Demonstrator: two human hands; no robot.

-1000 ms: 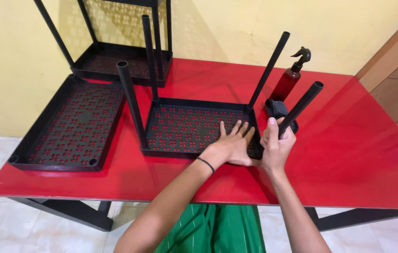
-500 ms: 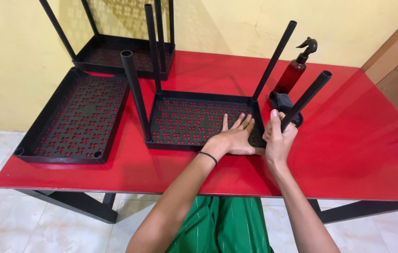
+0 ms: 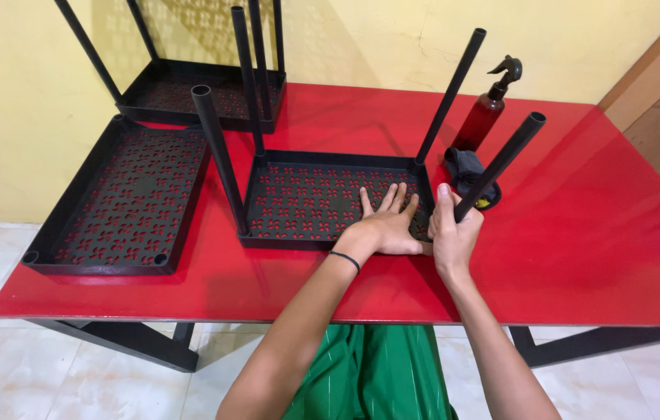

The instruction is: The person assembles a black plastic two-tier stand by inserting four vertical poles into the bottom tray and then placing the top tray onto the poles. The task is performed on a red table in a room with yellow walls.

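Observation:
A black perforated shelf tray (image 3: 307,198) lies on the red table (image 3: 563,257) with black tube legs standing up from its corners. My left hand (image 3: 386,225) presses flat on the tray's near right part, fingers spread. My right hand (image 3: 451,233) grips the lower end of a slanted black leg tube (image 3: 505,155) at the tray's near right corner. A second leg (image 3: 448,93) rises at the far right corner, and another (image 3: 217,152) at the near left.
A second black perforated tray (image 3: 124,194) lies flat at the left. A third tray with legs up (image 3: 198,89) stands at the back left by the yellow wall. A dark red spray bottle (image 3: 487,113) and a black cloth (image 3: 466,167) sit right of the tray.
Both hands keep their places on the tray and the leg. The view has shifted slightly; the leg in my right hand looks about the same tilt.

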